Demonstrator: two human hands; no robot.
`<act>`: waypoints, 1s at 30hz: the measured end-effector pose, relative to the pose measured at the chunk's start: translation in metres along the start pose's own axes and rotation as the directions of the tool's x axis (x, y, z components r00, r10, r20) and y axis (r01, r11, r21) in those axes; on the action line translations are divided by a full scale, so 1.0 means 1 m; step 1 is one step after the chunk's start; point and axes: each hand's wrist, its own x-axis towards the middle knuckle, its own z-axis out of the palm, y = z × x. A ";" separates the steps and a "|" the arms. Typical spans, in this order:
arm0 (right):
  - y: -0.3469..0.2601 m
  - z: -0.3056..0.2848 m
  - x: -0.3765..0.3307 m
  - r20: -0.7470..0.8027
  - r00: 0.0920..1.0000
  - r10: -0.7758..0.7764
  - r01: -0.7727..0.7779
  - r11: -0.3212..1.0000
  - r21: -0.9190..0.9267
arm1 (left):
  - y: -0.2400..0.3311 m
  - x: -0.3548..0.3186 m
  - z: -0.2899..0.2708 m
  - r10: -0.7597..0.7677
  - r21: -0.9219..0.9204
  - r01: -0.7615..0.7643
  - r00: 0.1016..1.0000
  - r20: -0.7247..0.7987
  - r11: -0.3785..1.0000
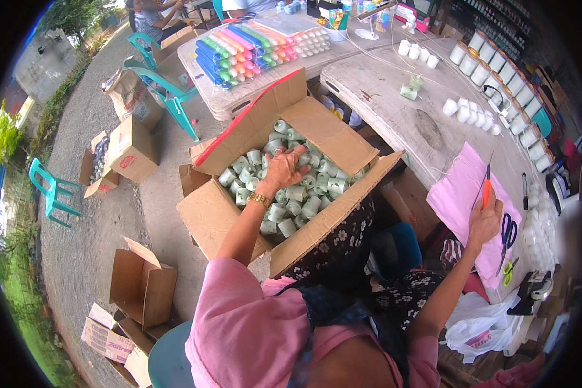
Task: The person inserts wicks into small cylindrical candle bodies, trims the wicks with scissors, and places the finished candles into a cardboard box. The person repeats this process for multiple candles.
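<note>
An opened cardboard box (pixel 335 134) stands in front of me, full of small whitish-green cylinders (pixel 310 205), several with dark green marks. My left hand (pixel 283 169) reaches into it from above, fingers spread over the topmost cylinders; a gold-coloured watch or bracelet is on that wrist. At the table's near right edge, my right hand (pixel 485 223) is closed around an orange-handled tool (pixel 486 191) with a thin dark pointed shaft. Beneath that hand lies a pink cloth or sheet (pixel 458 187). Dark-handled scissors (pixel 508 231) and small yellow-green scissors (pixel 508 271) lie beside it.
White cylinders (pixel 464 114) and rows of white jars (pixel 498 59) stand on the right table (pixel 394 107). Bundled coloured tubes (pixel 246 50) lie on the far table. Teal chairs (pixel 169 97) and cardboard boxes (pixel 132 150) are at left. A white plastic bag (pixel 478 323) sits lower right.
</note>
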 end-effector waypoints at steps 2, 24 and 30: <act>-0.001 -0.006 -0.001 0.015 1.000 0.017 -0.016 0.999 -0.031 | 0.007 -0.006 -0.007 0.070 -0.014 -0.071 0.997 -0.032 0.997; 0.038 0.032 0.031 0.080 0.997 0.015 0.007 0.963 -0.270 | 0.006 -0.012 0.007 -0.010 -0.035 0.005 0.987 -0.160 0.999; 0.049 0.041 0.036 0.101 0.980 0.169 -0.109 0.894 -0.434 | -0.009 -0.014 0.010 -0.022 -0.079 0.008 0.983 -0.184 0.997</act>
